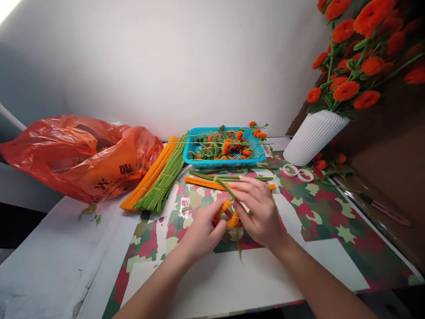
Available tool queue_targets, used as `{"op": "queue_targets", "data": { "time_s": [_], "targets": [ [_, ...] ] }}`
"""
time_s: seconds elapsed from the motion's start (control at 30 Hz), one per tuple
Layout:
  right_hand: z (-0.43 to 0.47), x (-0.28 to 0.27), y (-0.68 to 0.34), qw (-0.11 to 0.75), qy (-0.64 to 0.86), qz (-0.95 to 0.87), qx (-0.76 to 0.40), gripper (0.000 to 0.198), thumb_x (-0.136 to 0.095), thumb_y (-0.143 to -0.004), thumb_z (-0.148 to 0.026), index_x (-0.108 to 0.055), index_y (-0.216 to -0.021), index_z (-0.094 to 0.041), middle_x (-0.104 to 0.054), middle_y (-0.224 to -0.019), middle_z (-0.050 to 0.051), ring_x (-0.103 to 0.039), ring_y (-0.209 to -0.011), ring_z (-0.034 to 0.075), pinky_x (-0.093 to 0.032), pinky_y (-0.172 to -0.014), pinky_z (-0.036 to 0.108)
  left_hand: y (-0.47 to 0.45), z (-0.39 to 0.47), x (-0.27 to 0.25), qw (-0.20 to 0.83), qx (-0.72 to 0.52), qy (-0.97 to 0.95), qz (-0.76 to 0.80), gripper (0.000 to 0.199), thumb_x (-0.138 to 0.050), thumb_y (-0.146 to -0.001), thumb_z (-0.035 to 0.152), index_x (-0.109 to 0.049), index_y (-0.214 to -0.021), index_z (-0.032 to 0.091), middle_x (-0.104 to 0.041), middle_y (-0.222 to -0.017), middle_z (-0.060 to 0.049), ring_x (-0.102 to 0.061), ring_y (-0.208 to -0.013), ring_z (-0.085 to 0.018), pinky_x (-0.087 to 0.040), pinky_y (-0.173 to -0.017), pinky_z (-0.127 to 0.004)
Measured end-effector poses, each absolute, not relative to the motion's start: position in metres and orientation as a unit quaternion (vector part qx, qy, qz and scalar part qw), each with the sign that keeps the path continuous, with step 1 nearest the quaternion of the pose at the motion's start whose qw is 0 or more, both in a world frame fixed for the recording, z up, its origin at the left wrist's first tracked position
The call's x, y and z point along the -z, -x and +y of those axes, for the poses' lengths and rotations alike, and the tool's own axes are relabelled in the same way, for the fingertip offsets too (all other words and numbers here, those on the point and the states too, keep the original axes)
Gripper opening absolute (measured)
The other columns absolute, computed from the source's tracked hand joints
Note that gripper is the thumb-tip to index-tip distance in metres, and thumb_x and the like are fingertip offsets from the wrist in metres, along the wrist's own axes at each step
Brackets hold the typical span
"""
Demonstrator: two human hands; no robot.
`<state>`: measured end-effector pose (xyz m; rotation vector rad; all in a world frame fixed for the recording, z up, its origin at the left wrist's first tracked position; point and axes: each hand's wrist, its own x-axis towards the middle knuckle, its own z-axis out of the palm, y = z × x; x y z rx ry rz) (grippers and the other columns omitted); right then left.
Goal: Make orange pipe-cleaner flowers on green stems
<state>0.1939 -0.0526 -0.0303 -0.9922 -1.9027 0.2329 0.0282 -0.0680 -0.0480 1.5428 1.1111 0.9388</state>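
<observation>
Between my hands is an orange ring of coiled pipe cleaner (233,220), held above the table. My left hand (207,223) is closed on the ring's left side, thumb and fingers pinching it. A green pipe cleaner (226,188) slants up from the top of the ring, and a green end hangs below it. My right hand (260,210) is closed at the ring's right side, pinching the green pipe cleaner near the ring; its fingertips are partly hidden. Just behind the hands lie loose orange pipe cleaners (202,182) and green ones.
A blue basket (226,164) holds finished orange flowers and green stems. Left of it lie orange and green pipe-cleaner bundles (162,186) and a red plastic bag (83,155). Tape rolls (304,175) and a tilted-looking white vase (314,137) of orange flowers stand right. White paper (206,283) lies in front.
</observation>
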Motion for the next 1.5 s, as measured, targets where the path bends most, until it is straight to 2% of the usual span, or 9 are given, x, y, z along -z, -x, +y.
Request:
{"op": "queue_targets", "data": {
  "time_s": [0.13,0.3,0.4,0.47,0.57,0.67,0.93,1.2,1.5],
  "targets": [
    [-0.049,0.031,-0.196,0.373,0.469,-0.788,-0.140,0.021,-0.050,-0.092,-0.020,-0.070,-0.085,-0.020,-0.071,-0.080,0.005,-0.062,-0.079,0.021,-0.040,-0.083,0.039,-0.022,-0.064,0.043,0.519,-0.397,-0.613,0.444,0.016,-0.061,-0.076,0.013,-0.073,-0.082,0.022,-0.065,-0.073,-0.002,-0.056,-0.066,-0.017,-0.042,-0.057,-0.024],
    [-0.051,0.032,-0.191,0.416,0.499,-0.669,-0.362,0.025,-0.053,-0.091,-0.033,-0.073,-0.084,-0.021,-0.072,-0.080,0.004,-0.065,-0.076,0.021,-0.050,-0.067,0.031,-0.019,-0.059,0.039,0.516,-0.494,-0.505,0.485,0.024,-0.072,-0.076,0.028,-0.074,-0.099,0.022,-0.071,-0.105,-0.008,-0.064,-0.085,-0.023,-0.049,-0.068,-0.028],
    [-0.056,0.032,-0.186,0.431,0.481,-0.626,-0.437,0.025,-0.055,-0.090,-0.037,-0.074,-0.094,-0.022,-0.073,-0.088,0.004,-0.066,-0.079,0.021,-0.054,-0.067,0.031,-0.020,-0.061,0.041,0.464,-0.486,-0.570,0.473,0.023,-0.073,-0.075,0.025,-0.075,-0.097,0.025,-0.073,-0.100,-0.007,-0.064,-0.089,-0.023,-0.048,-0.075,-0.029],
    [-0.059,0.033,-0.184,0.437,0.480,-0.603,-0.465,0.025,-0.057,-0.088,-0.038,-0.074,-0.096,-0.021,-0.072,-0.091,0.005,-0.066,-0.084,0.021,-0.056,-0.067,0.030,-0.022,-0.062,0.043,0.425,-0.475,-0.602,0.480,0.016,-0.074,-0.074,0.025,-0.076,-0.090,0.025,-0.073,-0.087,-0.005,-0.063,-0.076,-0.021,-0.047,-0.069,-0.028],
    [-0.060,0.035,-0.184,0.442,0.500,-0.550,-0.502,0.030,-0.061,-0.084,-0.042,-0.072,-0.099,-0.019,-0.070,-0.091,0.007,-0.064,-0.083,0.022,-0.056,-0.053,0.027,-0.024,-0.064,0.043,0.387,-0.469,-0.622,0.493,0.009,-0.073,-0.074,0.023,-0.076,-0.083,0.023,-0.072,-0.077,-0.004,-0.061,-0.068,-0.019,-0.044,-0.064,-0.027],
    [-0.059,0.038,-0.185,0.447,0.515,-0.546,-0.488,0.029,-0.061,-0.084,-0.042,-0.071,-0.098,-0.018,-0.068,-0.087,0.007,-0.063,-0.077,0.020,-0.055,-0.048,0.024,-0.025,-0.064,0.043,0.380,-0.460,-0.644,0.480,0.013,-0.069,-0.077,0.021,-0.075,-0.087,0.023,-0.072,-0.080,-0.005,-0.062,-0.074,-0.021,-0.044,-0.068,-0.028],
    [-0.055,0.042,-0.187,0.491,0.560,-0.551,-0.377,0.020,-0.064,-0.082,-0.035,-0.072,-0.088,-0.018,-0.071,-0.080,0.005,-0.064,-0.072,0.019,-0.055,-0.065,0.031,-0.023,-0.062,0.048,0.369,-0.461,-0.630,0.504,0.005,-0.063,-0.081,0.025,-0.067,-0.079,0.021,-0.066,-0.077,-0.002,-0.059,-0.070,-0.017,-0.045,-0.061,-0.025],
    [-0.052,0.046,-0.185,0.532,0.566,-0.481,-0.406,0.027,-0.066,-0.078,-0.039,-0.071,-0.089,-0.014,-0.070,-0.074,0.006,-0.063,-0.065,0.017,-0.052,-0.058,0.026,-0.036,-0.071,0.055,0.514,-0.474,-0.534,0.475,0.031,-0.058,-0.087,0.039,-0.055,-0.114,0.025,-0.067,-0.092,-0.003,-0.063,-0.075,-0.016,-0.052,-0.062,-0.025],
    [-0.056,0.051,-0.180,0.522,0.547,-0.502,-0.420,0.021,-0.068,-0.079,-0.036,-0.072,-0.084,-0.016,-0.068,-0.068,0.003,-0.060,-0.061,0.015,-0.050,-0.054,0.023,-0.033,-0.067,0.048,0.450,-0.474,-0.520,0.550,0.020,-0.065,-0.080,0.037,-0.063,-0.079,0.017,-0.058,-0.063,0.002,-0.053,-0.058,-0.011,-0.043,-0.053,-0.020]
  ]
}}
